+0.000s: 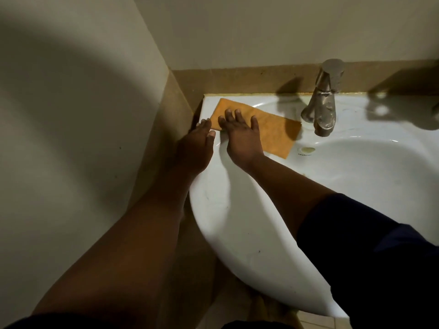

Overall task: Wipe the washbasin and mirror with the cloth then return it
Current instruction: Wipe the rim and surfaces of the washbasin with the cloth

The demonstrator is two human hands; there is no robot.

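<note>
An orange cloth (pixel 273 134) lies folded flat on the back left ledge of the white washbasin (pixel 237 210). My right hand (pixel 240 136) rests palm down on the cloth's left half, fingers spread. My left hand (pixel 197 143) sits at the basin's left edge, its fingertips touching the cloth's near left corner. Neither hand is closed around the cloth. No mirror is in view.
A metal tap (pixel 323 105) stands on the ledge just right of the cloth. The bowl (pixel 370 167) opens to the right. Beige walls meet in a corner behind the basin's left end, with a brown tiled band (pixel 237 79) along the back.
</note>
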